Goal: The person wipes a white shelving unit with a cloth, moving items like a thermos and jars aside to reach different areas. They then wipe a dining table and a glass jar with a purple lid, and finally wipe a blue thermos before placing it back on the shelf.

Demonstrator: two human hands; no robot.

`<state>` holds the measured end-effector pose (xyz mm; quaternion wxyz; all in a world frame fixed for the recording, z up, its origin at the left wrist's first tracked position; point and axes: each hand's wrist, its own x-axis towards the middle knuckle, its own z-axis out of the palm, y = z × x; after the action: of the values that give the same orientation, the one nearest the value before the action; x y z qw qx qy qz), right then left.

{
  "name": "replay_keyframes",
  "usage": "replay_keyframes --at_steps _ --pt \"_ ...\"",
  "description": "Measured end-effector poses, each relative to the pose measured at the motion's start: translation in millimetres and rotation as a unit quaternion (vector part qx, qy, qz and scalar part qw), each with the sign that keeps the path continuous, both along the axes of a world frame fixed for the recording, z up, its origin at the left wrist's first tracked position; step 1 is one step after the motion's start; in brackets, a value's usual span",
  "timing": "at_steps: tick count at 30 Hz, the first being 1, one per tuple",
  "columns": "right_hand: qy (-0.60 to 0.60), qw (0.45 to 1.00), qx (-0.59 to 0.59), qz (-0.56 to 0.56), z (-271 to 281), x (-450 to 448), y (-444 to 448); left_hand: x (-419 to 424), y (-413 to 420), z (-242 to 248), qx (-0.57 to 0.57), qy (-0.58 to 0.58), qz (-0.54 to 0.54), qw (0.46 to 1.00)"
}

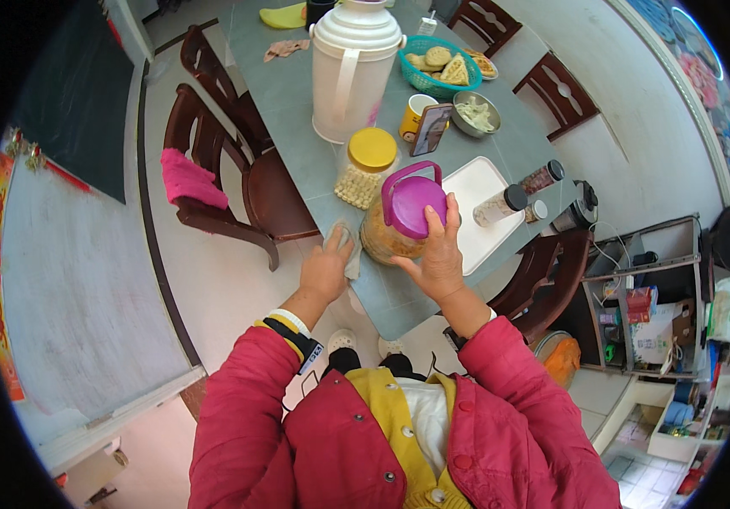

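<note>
My left hand [323, 272] is on a pale grey cloth [353, 259] at the left edge of the grey table [393, 299], fingers over it. With thumb and fingers spread, my right hand [440, 264] holds the right side of a clear jar with a purple lid and carrying handle [412, 207]. Brownish-yellow contents show through the jar's wall. Right behind it is a yellow-lidded clear jar [366, 175] of small pale pieces. A white tray [476, 238] lies right of my right hand, partly hidden by it, with a black-capped jar [498, 205] at its right side.
A white thermos jug [342, 83] stands farther back. Near it are a yellow cup [416, 114], a propped phone [431, 130], a metal bowl [482, 119] and a teal basket [422, 81] of bread. Wooden chairs [276, 191] flank the table; shelves [641, 312] stand at right.
</note>
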<state>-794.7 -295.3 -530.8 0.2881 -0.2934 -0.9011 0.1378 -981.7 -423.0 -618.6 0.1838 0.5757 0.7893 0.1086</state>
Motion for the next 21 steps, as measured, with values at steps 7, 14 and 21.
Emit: replay_keyframes --at_steps 7,14,21 --pt "0.022 1.0 -0.015 -0.014 0 -15 2 3 0 -4 -0.031 0.015 -0.012 0.999" --pt "0.048 0.999 -0.002 -0.022 -4 -25 3 28 -12 5 -0.012 0.048 -0.082 0.995" --pt "0.048 0.997 -0.046 0.032 12 -10 8 71 -29 10 -0.073 0.069 -0.248 0.963"
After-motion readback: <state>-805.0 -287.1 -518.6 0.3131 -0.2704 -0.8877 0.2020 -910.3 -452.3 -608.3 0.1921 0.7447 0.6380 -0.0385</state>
